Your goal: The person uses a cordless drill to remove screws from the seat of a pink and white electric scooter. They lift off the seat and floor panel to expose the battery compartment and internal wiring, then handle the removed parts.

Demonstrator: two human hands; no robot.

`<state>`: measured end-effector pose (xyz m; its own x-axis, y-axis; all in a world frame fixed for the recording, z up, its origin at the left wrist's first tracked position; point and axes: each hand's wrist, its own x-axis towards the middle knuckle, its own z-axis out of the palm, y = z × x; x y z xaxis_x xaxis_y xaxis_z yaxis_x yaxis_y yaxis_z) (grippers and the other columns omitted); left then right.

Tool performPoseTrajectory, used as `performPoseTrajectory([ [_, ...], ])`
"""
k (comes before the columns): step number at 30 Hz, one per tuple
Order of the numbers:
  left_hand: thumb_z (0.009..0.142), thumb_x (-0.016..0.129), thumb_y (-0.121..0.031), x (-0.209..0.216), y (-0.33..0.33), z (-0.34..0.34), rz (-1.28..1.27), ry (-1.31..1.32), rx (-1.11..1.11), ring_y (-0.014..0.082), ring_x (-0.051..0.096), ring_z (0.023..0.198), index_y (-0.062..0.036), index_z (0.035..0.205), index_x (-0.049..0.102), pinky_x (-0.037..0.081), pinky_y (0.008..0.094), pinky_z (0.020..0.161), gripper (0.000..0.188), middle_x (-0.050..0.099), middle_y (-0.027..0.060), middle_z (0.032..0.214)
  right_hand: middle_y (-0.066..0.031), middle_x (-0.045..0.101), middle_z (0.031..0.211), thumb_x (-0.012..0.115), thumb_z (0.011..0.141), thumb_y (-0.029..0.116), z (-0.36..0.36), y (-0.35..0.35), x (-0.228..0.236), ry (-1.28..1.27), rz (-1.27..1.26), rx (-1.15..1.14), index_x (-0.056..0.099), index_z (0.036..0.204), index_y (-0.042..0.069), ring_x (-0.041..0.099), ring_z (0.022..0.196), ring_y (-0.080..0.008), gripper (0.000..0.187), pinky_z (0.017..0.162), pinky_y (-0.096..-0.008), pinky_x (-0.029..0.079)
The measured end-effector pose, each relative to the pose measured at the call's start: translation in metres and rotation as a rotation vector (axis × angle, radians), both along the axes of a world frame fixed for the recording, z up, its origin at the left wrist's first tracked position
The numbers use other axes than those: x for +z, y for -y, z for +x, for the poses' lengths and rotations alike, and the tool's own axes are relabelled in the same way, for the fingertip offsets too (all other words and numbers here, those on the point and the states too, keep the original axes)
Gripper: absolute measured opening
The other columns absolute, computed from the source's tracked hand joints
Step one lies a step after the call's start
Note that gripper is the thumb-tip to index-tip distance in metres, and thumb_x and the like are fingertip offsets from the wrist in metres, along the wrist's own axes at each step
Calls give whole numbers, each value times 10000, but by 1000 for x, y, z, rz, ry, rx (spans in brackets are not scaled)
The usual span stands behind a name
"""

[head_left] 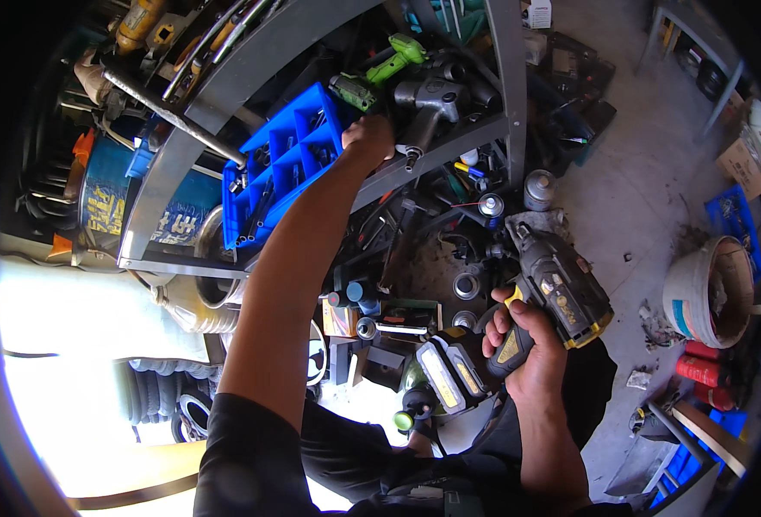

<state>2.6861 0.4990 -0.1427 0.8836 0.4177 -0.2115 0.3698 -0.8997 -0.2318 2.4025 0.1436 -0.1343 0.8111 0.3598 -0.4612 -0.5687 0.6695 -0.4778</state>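
Note:
My right hand (pixel 531 349) is wrapped around the grip of a black-and-yellow cordless impact wrench (pixel 561 284). Its anvil points up and away, and a battery pack (pixel 451 372) sits at the base of the grip. My left arm stretches out to the shelf, where my left hand (pixel 369 138) is curled beside a blue divided tray (pixel 290 164) of sockets and bits. Whatever lies under its fingers is hidden. Just beyond that hand lies a green-and-black cordless tool (pixel 385 73), and to its right rests a grey air impact wrench (pixel 432 112).
A metal shelf frame (pixel 511 95) borders the tray. Below it stand spray cans (pixel 539 189) among loose tools. At the left are a blue drum (pixel 109 189) and a long metal bar (pixel 169 112). A white bucket (pixel 686 297) and red bottles (pixel 704 370) stand on the floor at right.

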Motion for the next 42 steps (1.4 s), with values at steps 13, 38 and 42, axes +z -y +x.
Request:
performPoseTrajectory([
  [13, 1034, 578, -390, 65, -38, 17, -566, -251, 124, 140, 447, 476, -151, 764, 582, 354, 327, 437, 361, 502, -17, 614, -33, 580, 840, 717, 1003, 308, -10, 12, -2, -24, 1, -11, 697, 1328, -14, 594, 764, -172, 458, 689, -367, 500],
  [38, 960, 762, -246, -303, 82, 62, -321, 123, 150, 332, 753, 1315, -122, 1321, 804, 624, 462, 1044, 383, 781, 150, 1406, -49, 556, 880, 640, 1016, 289, -92, 55, 0, -376, -154, -188, 613, 1420, 27, 577, 775, -222, 482, 723, -434, 530],
  [42, 927, 801, -368, -304, 77, 73, -323, -44, 255, 289, 743, 1336, -117, 1365, 788, 613, 431, 1070, 505, 773, 133, 1428, -51, 560, 869, 656, 1018, 277, -92, 52, 0, -418, -148, -189, 621, 1394, 30, 580, 761, -223, 451, 715, -433, 531],
])
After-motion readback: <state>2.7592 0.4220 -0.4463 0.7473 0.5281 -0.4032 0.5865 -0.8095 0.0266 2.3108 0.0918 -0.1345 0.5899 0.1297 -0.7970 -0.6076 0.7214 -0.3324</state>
